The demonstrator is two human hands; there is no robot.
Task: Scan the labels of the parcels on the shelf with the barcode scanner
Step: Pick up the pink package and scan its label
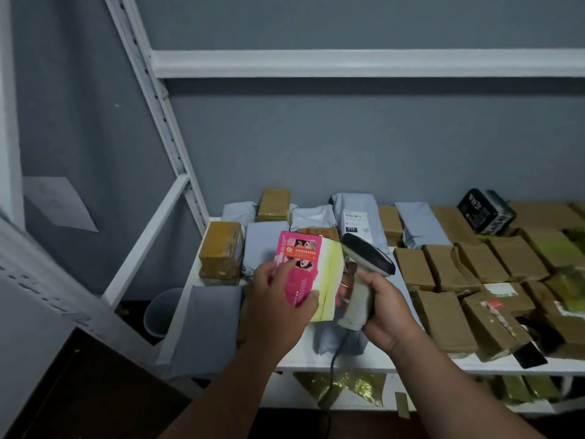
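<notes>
My left hand (278, 299) grips a pink and pale-yellow box parcel (311, 270), held tilted above the white shelf (348, 364). My right hand (384, 312) holds the grey handle of a barcode scanner (367, 264). The scanner's dark head sits right beside the box's upper right edge. A cable hangs from the scanner's handle past the shelf's front edge. Grey mailer bags, one with a white printed label (356, 220), lie behind the box.
Several brown taped parcels (443, 267) cover the shelf's right side, with a black box (486, 210) at the back. Two tan parcels (221, 251) and a grey bag (205, 324) lie left. A white upright (164, 122) and upper shelf beam (348, 63) frame the space. A lower shelf holds greenish packets.
</notes>
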